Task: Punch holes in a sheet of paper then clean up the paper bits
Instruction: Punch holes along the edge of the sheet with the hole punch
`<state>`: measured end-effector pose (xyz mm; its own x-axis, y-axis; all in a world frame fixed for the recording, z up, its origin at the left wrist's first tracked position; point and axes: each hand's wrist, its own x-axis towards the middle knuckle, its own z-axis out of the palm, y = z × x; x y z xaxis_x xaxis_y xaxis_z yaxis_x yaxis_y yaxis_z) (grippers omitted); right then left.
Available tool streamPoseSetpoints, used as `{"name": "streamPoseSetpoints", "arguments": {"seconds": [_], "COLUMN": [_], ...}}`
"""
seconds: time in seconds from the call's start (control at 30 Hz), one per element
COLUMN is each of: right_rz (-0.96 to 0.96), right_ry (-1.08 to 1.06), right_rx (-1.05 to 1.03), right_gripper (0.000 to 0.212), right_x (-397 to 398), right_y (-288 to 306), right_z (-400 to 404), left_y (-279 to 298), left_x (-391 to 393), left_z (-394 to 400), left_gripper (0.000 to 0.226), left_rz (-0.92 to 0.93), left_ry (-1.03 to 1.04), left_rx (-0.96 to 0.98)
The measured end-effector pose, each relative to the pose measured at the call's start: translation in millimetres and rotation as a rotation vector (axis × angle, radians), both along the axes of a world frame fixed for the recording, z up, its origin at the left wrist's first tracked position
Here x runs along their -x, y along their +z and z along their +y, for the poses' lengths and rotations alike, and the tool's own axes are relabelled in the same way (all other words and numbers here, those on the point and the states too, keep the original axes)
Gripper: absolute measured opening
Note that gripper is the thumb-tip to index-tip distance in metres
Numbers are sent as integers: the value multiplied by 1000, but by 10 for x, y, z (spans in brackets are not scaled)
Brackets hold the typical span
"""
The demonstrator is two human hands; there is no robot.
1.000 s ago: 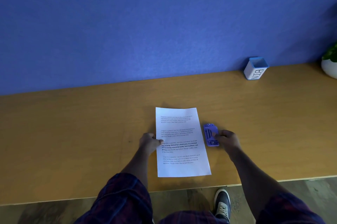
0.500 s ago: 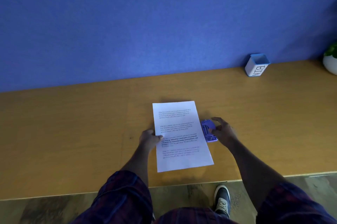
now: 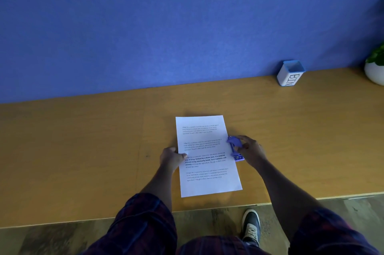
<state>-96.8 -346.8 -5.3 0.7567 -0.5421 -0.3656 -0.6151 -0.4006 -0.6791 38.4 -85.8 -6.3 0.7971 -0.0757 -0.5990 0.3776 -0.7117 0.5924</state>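
A white printed sheet of paper (image 3: 204, 163) lies flat on the wooden table (image 3: 83, 151). My left hand (image 3: 171, 156) rests on the sheet's left edge, thumb pressing on the paper. A small purple hole punch (image 3: 234, 147) sits against the sheet's right edge, tilted up on its side. My right hand (image 3: 250, 148) grips the punch from the right, fingers curled over its top. No paper bits are visible on the table.
A small white and blue cup marked BIN (image 3: 290, 73) stands at the back right against the blue wall (image 3: 187, 26). A white pot with a green plant (image 3: 376, 67) sits at the far right edge. The table's front edge runs just below the sheet.
My right hand has pushed the hole punch left up to the sheet's right edge and tipped it up. The sheet has turned slightly. My left hand stays on the left edge.
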Motion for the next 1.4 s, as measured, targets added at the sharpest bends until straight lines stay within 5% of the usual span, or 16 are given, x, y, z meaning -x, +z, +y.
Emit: {"name": "streamPoseSetpoints", "arguments": {"seconds": [0.27, 0.47, 0.87, 1.4], "right_rz": [-12, -61, -55, -141], "right_ry": [-58, -80, -99, -305], "right_rx": [-53, -108, -115, -386], "right_gripper": [44, 44, 46, 6], "right_x": [-16, -5, -23, 16], "right_y": [-22, -60, -72, -208], "right_z": [71, 78, 82, -10], "left_y": [32, 1, 23, 0], "left_x": [51, 45, 45, -96], "left_z": [-62, -67, -77, -192], "left_gripper": [71, 33, 30, 41], "left_rz": [-14, -5, -14, 99], "left_ry": [4, -44, -44, -94], "left_rx": [-24, -19, -14, -144]}}
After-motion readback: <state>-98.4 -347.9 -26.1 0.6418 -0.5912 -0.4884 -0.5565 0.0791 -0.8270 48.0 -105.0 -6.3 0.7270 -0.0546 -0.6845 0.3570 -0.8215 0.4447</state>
